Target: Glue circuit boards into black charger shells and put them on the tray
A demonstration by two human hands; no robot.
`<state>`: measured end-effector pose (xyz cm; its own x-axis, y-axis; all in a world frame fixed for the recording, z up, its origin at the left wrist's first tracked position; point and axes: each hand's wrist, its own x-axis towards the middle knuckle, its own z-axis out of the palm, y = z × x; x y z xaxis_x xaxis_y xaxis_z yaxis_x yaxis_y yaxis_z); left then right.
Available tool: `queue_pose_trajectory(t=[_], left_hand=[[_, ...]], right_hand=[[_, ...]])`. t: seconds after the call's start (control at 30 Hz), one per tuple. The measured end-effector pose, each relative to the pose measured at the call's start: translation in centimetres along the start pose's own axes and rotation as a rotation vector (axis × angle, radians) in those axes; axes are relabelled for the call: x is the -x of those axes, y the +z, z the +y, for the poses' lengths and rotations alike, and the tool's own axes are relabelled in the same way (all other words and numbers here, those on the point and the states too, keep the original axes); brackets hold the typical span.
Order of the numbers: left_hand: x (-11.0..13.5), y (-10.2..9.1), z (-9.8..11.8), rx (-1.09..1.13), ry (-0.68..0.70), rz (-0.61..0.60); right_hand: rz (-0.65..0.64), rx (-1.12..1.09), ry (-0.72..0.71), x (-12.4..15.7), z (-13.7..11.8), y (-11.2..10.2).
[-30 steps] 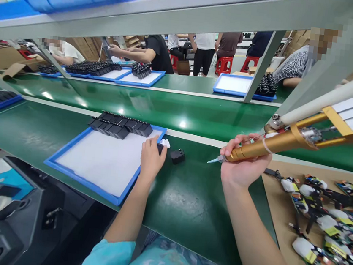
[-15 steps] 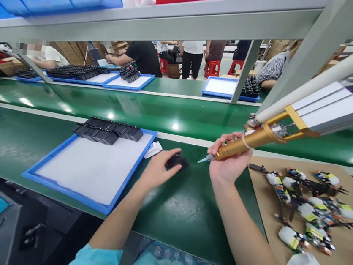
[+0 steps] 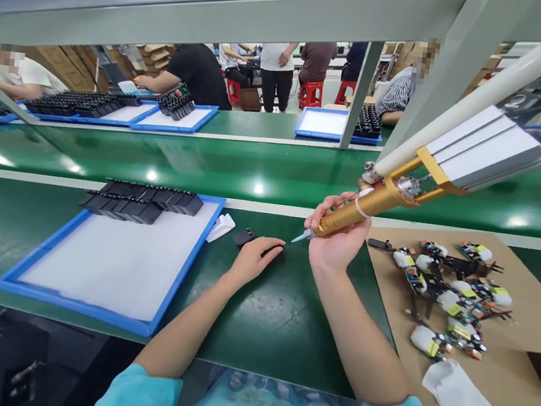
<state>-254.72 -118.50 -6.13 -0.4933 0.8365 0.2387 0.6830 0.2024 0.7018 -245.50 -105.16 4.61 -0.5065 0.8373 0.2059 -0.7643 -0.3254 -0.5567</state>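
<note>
My right hand (image 3: 339, 237) is wrapped around a gold-coloured dispensing gun (image 3: 360, 210). Its pale blue tapered nozzle (image 3: 302, 236) points down and left, towards my other hand. Low over the green bench, my left hand (image 3: 255, 260) has its fingers closed on a small black plastic case (image 3: 275, 250), mostly hidden under them. A black piece with small holes (image 3: 244, 236) shows just behind that hand; I cannot tell whether it is separate. To the left, a blue-rimmed tray (image 3: 171, 283) with a white lining holds rows of black cases (image 3: 141, 201) along its far side.
On the right, a cardboard sheet (image 3: 522, 310) carries several circuit boards (image 3: 455, 296) with white blobs and a crumpled white cloth (image 3: 468, 398). White paper (image 3: 221, 228) lies beside the tray. A shelf frame (image 3: 223, 21) crosses overhead; people sit beyond the green belt (image 3: 230, 166).
My left hand has lowered slightly, its fingers now more over the black case. A black piece now shows behind it. The view has shifted; my right hand keeps hold of the dispensing gun.
</note>
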Motion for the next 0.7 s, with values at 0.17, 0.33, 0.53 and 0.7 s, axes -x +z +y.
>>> queue_pose_trajectory(t=[0.17,0.33,0.53,0.7], left_hand=[[0.5,-0.2,0.3,-0.051,0.018,-0.030],[0.9,-1.9,0.5,-0.056,0.042,-0.169],[0.9,-2.6,0.5,0.096,-0.019,-0.172],[0.9,-1.7,0.7,0.110,-0.006,-0.136]], right_hand=[[-0.002,0.019,-0.018,-0.2,0.0,-0.1],[0.008,0.046,-0.025,-0.2,0.0,-0.1],[0.008,0.056,-0.026,-0.2,0.1,-0.1],[0.002,0.053,-0.029,-0.3,0.1,-0.3]])
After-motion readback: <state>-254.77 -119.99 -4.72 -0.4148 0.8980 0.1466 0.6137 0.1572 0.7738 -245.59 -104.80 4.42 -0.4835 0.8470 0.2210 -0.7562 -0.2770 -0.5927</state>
